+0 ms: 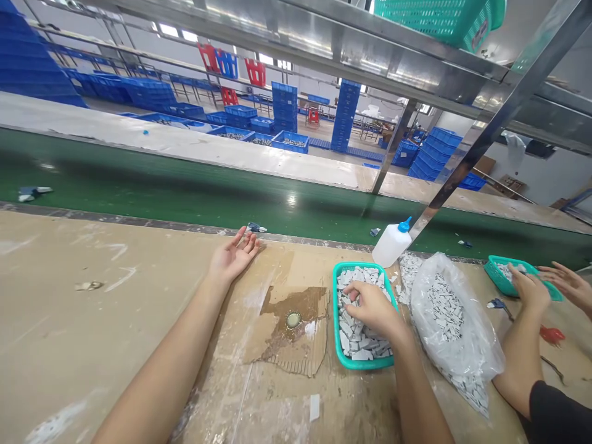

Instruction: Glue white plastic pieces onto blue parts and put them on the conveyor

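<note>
My left hand (237, 258) is open, palm up, at the edge of the green conveyor belt (296, 213). By its fingertips lies a small dark blue and white part (256, 227). My right hand (374, 306) is over a green basket (336, 327) filled with flat light-grey plastic pieces (363, 345). Its fingers are curled in a pinch at the pieces; what is between them is hidden. Between my hands a torn piece of cardboard (277, 336), stained wet, carries a round cap-like disc (293, 319). One loose pale piece (314, 407) lies nearer to me.
A white bottle with a blue nozzle (392, 243) stands behind the basket. To the right rest a clear bag of small pieces (451, 320) and another green basket (502, 283), with a co-worker's hands (531, 287) at it. A slanted metal post (490, 129) rises beyond.
</note>
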The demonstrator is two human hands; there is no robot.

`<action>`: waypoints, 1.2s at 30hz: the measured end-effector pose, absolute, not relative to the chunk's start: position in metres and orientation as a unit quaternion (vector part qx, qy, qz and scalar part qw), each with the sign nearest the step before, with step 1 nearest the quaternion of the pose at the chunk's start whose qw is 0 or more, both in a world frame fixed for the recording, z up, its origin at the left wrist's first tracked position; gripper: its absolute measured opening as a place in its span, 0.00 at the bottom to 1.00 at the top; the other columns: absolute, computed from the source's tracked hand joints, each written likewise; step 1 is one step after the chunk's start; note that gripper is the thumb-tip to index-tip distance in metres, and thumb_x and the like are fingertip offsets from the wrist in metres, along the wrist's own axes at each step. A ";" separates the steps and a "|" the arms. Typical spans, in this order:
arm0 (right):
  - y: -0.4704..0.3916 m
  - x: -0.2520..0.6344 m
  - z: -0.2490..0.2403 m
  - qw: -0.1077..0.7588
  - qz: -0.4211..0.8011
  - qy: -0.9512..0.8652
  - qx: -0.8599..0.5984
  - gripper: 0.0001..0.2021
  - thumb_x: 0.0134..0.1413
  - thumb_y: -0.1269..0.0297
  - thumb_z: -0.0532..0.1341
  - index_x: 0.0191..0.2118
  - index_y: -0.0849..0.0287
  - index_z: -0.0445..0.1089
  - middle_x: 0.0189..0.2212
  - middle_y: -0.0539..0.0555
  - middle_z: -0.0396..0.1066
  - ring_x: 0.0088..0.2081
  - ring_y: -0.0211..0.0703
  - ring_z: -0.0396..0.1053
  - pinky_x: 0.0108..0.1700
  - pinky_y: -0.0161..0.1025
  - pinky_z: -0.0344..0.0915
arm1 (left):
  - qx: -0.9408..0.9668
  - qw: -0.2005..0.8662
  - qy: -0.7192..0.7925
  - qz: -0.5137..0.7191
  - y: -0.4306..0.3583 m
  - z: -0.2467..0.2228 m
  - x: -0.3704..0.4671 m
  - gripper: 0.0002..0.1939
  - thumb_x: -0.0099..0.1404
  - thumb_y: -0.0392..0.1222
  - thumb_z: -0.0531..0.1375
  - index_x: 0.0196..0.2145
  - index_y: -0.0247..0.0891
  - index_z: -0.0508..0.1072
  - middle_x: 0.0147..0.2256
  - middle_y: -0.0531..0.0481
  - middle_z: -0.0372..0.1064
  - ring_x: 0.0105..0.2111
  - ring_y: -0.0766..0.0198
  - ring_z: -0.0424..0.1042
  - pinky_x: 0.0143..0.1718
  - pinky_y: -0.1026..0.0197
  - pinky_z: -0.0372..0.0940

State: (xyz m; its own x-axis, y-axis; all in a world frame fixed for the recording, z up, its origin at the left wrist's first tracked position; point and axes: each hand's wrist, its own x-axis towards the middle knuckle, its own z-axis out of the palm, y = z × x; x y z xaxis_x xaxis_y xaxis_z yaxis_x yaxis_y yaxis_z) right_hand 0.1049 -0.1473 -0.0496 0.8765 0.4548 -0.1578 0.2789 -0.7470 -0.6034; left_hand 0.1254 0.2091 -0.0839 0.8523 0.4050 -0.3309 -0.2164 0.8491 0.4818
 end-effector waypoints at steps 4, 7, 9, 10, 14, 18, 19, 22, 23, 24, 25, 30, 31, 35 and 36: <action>-0.147 0.107 -0.048 0.313 0.141 -0.187 -0.920 0.18 0.51 0.71 0.57 0.48 0.59 0.73 0.35 0.50 0.76 0.30 0.38 0.68 0.34 0.33 0.59 | 0.218 0.937 0.215 0.170 0.209 -0.084 0.126 0.15 0.70 0.28 0.48 0.40 0.33 0.74 0.31 0.47 0.72 0.31 0.65 0.76 0.37 0.61 0.74; -0.147 0.105 -0.043 0.311 0.143 -0.208 -0.916 0.16 0.55 0.73 0.55 0.45 0.57 0.77 0.33 0.50 0.77 0.30 0.38 0.69 0.36 0.33 0.60 | 0.225 0.934 0.218 0.171 0.210 -0.085 0.127 0.15 0.70 0.28 0.48 0.40 0.34 0.74 0.31 0.47 0.72 0.31 0.65 0.76 0.36 0.61 0.74; -0.146 0.103 -0.041 0.303 0.144 -0.218 -0.916 0.15 0.56 0.72 0.57 0.44 0.57 0.78 0.33 0.52 0.78 0.31 0.40 0.71 0.37 0.34 0.60 | 0.233 0.932 0.219 0.171 0.211 -0.086 0.128 0.14 0.70 0.28 0.49 0.40 0.34 0.74 0.30 0.48 0.71 0.31 0.65 0.76 0.36 0.61 0.75; -0.146 0.102 -0.040 0.300 0.143 -0.219 -0.918 0.14 0.56 0.70 0.58 0.44 0.57 0.79 0.34 0.53 0.78 0.32 0.41 0.71 0.37 0.35 0.60 | 0.237 0.931 0.220 0.170 0.211 -0.087 0.128 0.14 0.70 0.28 0.49 0.40 0.35 0.74 0.30 0.47 0.71 0.31 0.65 0.76 0.36 0.61 0.75; -0.143 0.101 -0.043 0.294 0.132 -0.210 -0.923 0.14 0.50 0.66 0.67 0.44 0.57 0.79 0.40 0.55 0.79 0.38 0.46 0.74 0.39 0.36 0.61 | 0.247 0.928 0.223 0.169 0.211 -0.087 0.129 0.14 0.70 0.27 0.49 0.41 0.34 0.74 0.30 0.47 0.70 0.31 0.65 0.76 0.35 0.62 0.75; -0.141 0.103 -0.048 0.303 0.102 -0.186 -0.929 0.11 0.52 0.69 0.64 0.42 0.58 0.80 0.37 0.56 0.80 0.38 0.47 0.75 0.40 0.37 0.64 | 0.247 0.929 0.220 0.168 0.211 -0.085 0.128 0.15 0.70 0.26 0.48 0.41 0.33 0.73 0.30 0.47 0.70 0.31 0.66 0.76 0.35 0.63 0.75; -0.141 0.104 -0.048 0.307 0.090 -0.180 -0.930 0.11 0.53 0.69 0.63 0.42 0.58 0.80 0.37 0.56 0.80 0.37 0.47 0.75 0.41 0.38 0.65 | 0.245 0.929 0.219 0.169 0.210 -0.084 0.127 0.14 0.70 0.26 0.48 0.41 0.32 0.73 0.30 0.47 0.70 0.31 0.66 0.76 0.36 0.63 0.75; -0.140 0.104 -0.044 0.316 0.053 -0.163 -0.933 0.13 0.56 0.67 0.61 0.44 0.61 0.79 0.38 0.58 0.80 0.36 0.48 0.75 0.42 0.40 0.67 | 0.237 0.931 0.220 0.169 0.210 -0.085 0.127 0.13 0.69 0.26 0.49 0.40 0.32 0.73 0.29 0.47 0.70 0.30 0.66 0.75 0.36 0.63 0.74; -0.140 0.102 -0.043 0.322 0.040 -0.162 -0.932 0.14 0.56 0.65 0.60 0.45 0.60 0.79 0.40 0.58 0.79 0.37 0.47 0.75 0.43 0.40 0.68 | 0.235 0.932 0.219 0.169 0.210 -0.086 0.127 0.13 0.69 0.27 0.49 0.40 0.32 0.73 0.29 0.47 0.70 0.30 0.66 0.75 0.36 0.63 0.74; -0.138 0.100 -0.042 0.336 0.025 -0.164 -0.927 0.14 0.57 0.64 0.60 0.45 0.59 0.79 0.42 0.58 0.79 0.39 0.47 0.75 0.44 0.41 0.69 | 0.234 0.933 0.218 0.167 0.211 -0.087 0.127 0.12 0.69 0.27 0.50 0.40 0.32 0.73 0.29 0.48 0.70 0.30 0.66 0.75 0.37 0.63 0.73; -0.135 0.097 -0.041 0.358 0.010 -0.168 -0.919 0.13 0.57 0.62 0.60 0.44 0.57 0.79 0.44 0.57 0.79 0.41 0.48 0.75 0.45 0.41 0.70 | 0.234 0.934 0.214 0.166 0.211 -0.088 0.127 0.11 0.69 0.28 0.50 0.40 0.32 0.73 0.28 0.48 0.70 0.30 0.66 0.75 0.37 0.63 0.73; -0.107 0.070 -0.052 0.463 0.079 -0.211 -0.857 0.14 0.56 0.60 0.61 0.44 0.54 0.80 0.43 0.54 0.79 0.42 0.47 0.77 0.45 0.41 0.73 | 0.227 0.940 0.199 0.158 0.218 -0.095 0.131 0.10 0.69 0.30 0.51 0.41 0.33 0.71 0.28 0.49 0.70 0.30 0.66 0.74 0.39 0.62 0.71; -0.099 0.063 -0.056 0.459 0.106 -0.223 -0.853 0.14 0.57 0.60 0.60 0.45 0.54 0.80 0.43 0.54 0.79 0.42 0.47 0.77 0.44 0.41 0.73 | 0.224 0.941 0.198 0.157 0.219 -0.096 0.131 0.10 0.69 0.30 0.51 0.42 0.33 0.71 0.28 0.49 0.71 0.31 0.66 0.74 0.40 0.62 0.71; -0.076 0.045 -0.071 0.393 0.087 -0.264 -0.876 0.14 0.61 0.62 0.59 0.48 0.55 0.78 0.42 0.54 0.80 0.38 0.45 0.78 0.43 0.39 0.74 | 0.217 0.945 0.195 0.149 0.226 -0.100 0.134 0.11 0.68 0.30 0.53 0.46 0.33 0.71 0.29 0.48 0.72 0.32 0.65 0.74 0.42 0.60 0.70; -0.073 0.044 -0.074 0.377 0.065 -0.279 -0.881 0.13 0.62 0.63 0.59 0.48 0.55 0.78 0.40 0.55 0.80 0.37 0.45 0.78 0.41 0.38 0.74 | 0.218 0.946 0.192 0.144 0.228 -0.101 0.135 0.12 0.67 0.30 0.53 0.46 0.33 0.71 0.29 0.48 0.72 0.32 0.65 0.74 0.43 0.60 0.70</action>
State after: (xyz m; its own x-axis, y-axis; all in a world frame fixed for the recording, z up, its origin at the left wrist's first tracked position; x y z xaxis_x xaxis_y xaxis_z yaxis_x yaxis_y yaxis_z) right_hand 0.0437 -0.0732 -0.0741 0.8360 0.5403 0.0960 0.4423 -0.5599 -0.7007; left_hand 0.1353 0.2276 -0.1009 0.8848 0.3567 -0.2998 -0.1899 0.8636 0.4671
